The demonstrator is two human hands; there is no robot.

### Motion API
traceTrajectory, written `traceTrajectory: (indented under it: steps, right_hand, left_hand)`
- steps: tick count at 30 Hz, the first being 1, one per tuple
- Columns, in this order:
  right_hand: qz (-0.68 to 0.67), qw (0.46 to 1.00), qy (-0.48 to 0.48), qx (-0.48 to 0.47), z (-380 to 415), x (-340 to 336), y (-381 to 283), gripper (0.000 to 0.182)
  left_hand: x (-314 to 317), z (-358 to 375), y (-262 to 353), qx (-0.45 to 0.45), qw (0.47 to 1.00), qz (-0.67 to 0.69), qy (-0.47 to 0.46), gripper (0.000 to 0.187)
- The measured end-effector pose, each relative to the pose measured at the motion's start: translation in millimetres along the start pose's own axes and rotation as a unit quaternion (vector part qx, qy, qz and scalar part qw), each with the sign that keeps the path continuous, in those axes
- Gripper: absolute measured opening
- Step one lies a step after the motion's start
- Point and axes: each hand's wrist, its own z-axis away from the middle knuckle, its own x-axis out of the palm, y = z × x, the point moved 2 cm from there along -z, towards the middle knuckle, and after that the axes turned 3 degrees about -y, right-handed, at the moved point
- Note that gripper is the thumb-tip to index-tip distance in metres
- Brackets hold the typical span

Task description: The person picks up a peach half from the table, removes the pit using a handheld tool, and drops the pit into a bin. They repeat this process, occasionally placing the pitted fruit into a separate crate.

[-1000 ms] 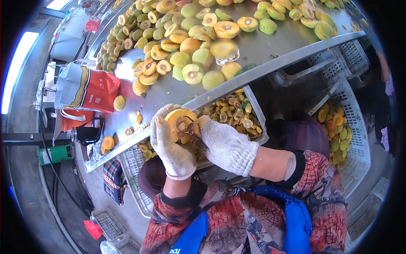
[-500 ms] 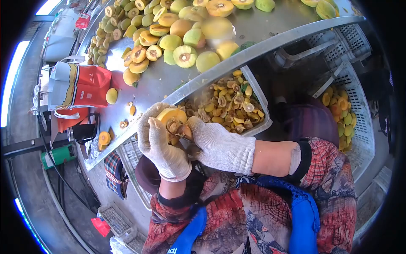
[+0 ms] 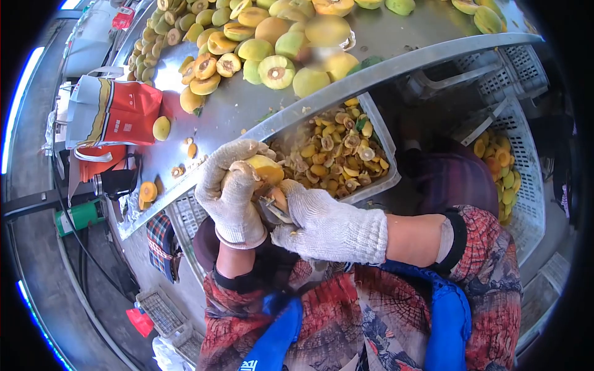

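The person's gloved left hand (image 3: 232, 198) is curled round a yellow fruit (image 3: 267, 168), which sits above the lap, just in front of the table edge (image 3: 396, 68); the gloved right hand (image 3: 337, 222) is close against it, its fingers grasping a metal tool (image 3: 276, 212) at the fruit's lower side, though the exact hold on the handle is hidden; the tool's working end is partly covered, so whether it is inside the flesh cannot be told. The main risk, as judged here, is a slip: juice on the knit gloves could let the fruit turn in the left palm, and a tool driven too hard could skid into the left fingers; a loosened hold could also drop the fruit among the scraps (image 3: 346, 148) in the crate (image 3: 379, 127) beyond the hands, or onto the lap.
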Motion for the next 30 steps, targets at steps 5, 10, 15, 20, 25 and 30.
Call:
traceTrajectory:
  steps: [5, 10, 15, 20, 25, 30]
  right_hand:
    - [-0.001, 1.000, 0.004, 0.002, 1.0, 2.5, -1.5, 0.041]
    - [0.003, 1.000, -0.015, 0.014, 2.2, 2.6, -3.6, 0.042]
    - [-0.022, 1.000, -0.002, -0.022, 5.1, 5.1, -4.6, 0.039]
    - [-0.015, 0.999, 0.006, -0.030, 4.8, 7.6, -0.2, 0.037]
    - [0.042, 0.999, -0.004, 0.001, 0.4, 10.3, 8.0, 0.037]
    - [-0.022, 0.998, 0.016, -0.060, 2.9, 12.1, 7.4, 0.036]
  left_hand:
    - [-1.9, -0.9, -0.4, 0.022, 0.999, -0.045, -0.008, 0.035]
    - [1.5, 0.9, 2.0, 0.046, 0.998, -0.049, -0.015, 0.036]
    - [1.8, 4.4, 5.0, 0.062, 0.995, -0.074, -0.008, 0.037]
    - [6.6, 6.1, 2.3, 0.054, 0.997, -0.044, 0.039, 0.027]
    - [13.3, 6.7, 2.6, -0.006, 0.997, -0.008, 0.083, 0.019]
    - [8.2, 10.4, -4.7, 0.040, 0.996, -0.040, 0.072, 0.017]
